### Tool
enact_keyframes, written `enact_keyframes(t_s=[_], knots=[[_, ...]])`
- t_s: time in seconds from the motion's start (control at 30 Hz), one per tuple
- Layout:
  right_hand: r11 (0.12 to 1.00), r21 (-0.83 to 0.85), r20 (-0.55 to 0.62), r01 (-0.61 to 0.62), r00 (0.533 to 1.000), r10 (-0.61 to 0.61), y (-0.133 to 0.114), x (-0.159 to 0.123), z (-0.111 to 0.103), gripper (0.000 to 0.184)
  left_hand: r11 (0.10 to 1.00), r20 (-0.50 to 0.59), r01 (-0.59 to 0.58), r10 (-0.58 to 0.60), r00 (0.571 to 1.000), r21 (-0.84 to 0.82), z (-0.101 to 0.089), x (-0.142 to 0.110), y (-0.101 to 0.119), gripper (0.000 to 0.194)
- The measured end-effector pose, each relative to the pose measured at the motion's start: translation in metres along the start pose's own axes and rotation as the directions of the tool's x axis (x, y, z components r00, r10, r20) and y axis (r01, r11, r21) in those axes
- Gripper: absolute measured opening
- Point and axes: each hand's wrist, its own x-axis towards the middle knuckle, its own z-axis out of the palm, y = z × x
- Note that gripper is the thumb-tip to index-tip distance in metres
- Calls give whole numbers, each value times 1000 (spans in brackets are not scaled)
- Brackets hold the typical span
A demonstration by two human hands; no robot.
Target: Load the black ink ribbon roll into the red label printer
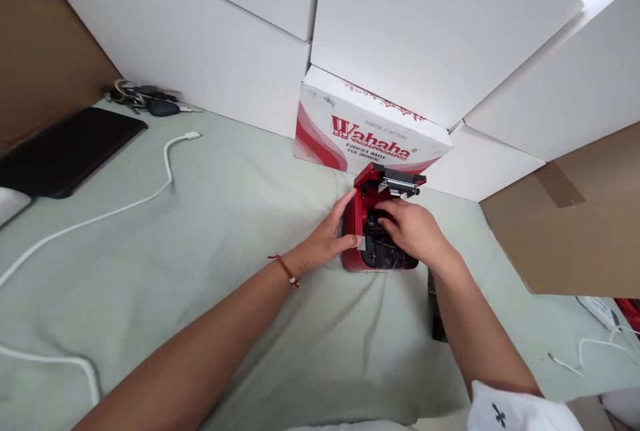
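A small red printer stands on the pale green cloth with its lid raised. A metal bar and a black roller show on the lid's underside. My left hand grips the printer's left side, its thumb on a grey tab near the front corner. My right hand reaches into the open compartment from the right, fingers curled at a black marbled roll. What its fingertips pinch inside is partly hidden. A dark box-like object lies under my right forearm, partly covered.
Behind the printer a white and red Wahaha carton leans against white panels. At left are a black tablet-like slab, keys and a white cable. Cardboard borders the right, with another thin cable.
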Motion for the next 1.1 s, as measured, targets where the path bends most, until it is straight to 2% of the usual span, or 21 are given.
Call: enact_keyframes(t_s=[0.07, 0.1, 0.2, 0.3, 0.37, 0.4, 0.47, 0.53, 0.63, 0.67, 0.73, 0.8, 0.87, 0.97, 1.1], knots=[[985, -173, 174, 17, 985, 14, -12, 23, -5, 35, 1000, -4, -8, 8, 1000, 21, 0, 1, 1, 108], [978, -207, 218, 27, 976, 19, -17, 30, -6, 32, 1000, -2, -7, 7, 1000, 23, 0, 1, 1, 108], [977, -213, 242, 27, 970, 26, -21, 25, -14, 26, 1000, -4, 2, -2, 1000, 20, 0, 1, 2, 108], [999, -38, 120, -6, 993, 10, 2, -19, -31, 33, 999, -10, -4, 4, 1000, 52, 0, -1, 3, 105], [976, 214, 0, -49, 999, 50, 30, -60, -43, 44, 998, -4, -8, 8, 1000, 69, -1, -1, 4, 103], [955, 289, -38, -69, 996, 84, 44, -79, -47, 49, 997, -2, -6, 6, 1000, 71, -1, -2, 4, 103], [912, 391, -24, -123, 989, 144, 70, -107, -47, 52, 998, 0, 4, -4, 1000, 66, -2, -1, 4, 103], [883, 444, 81, -153, 988, 131, 84, -117, -33, 50, 999, -1, 6, -6, 1000, 53, -3, -1, 3, 103], [860, 492, 217, -132, 976, 25, 88, -110, 3, 47, 1000, 13, 0, -1, 1000, 31, -4, 0, 0, 105], [856, 500, 213, -129, 977, 22, 89, -105, 17, 47, 1000, 14, 4, -4, 1000, 29, -4, 1, 0, 105], [860, 477, 144, -180, 982, 126, 94, -101, 40, 51, 999, 10, 11, -12, 1000, 33, -4, 1, -1, 106], [869, 396, 47, -298, 951, 305, 105, -104, 57, 54, 1000, 7, 9, -10, 1000, 21, -4, 1, 0, 107], [865, 317, -22, -390, 908, 418, 120, -112, 69, 51, 1000, 15, 1, -1, 1000, -1, -4, 1, 2, 107], [872, 288, -19, -396, 908, 419, 136, -123, 80, 45, 1000, 18, 3, -3, 1000, -7, -3, 1, 4, 106], [879, 299, 5, -371, 922, 388, 140, -127, 91, 50, 1000, 18, 3, -3, 1000, -13, -3, 1, 4, 106]])
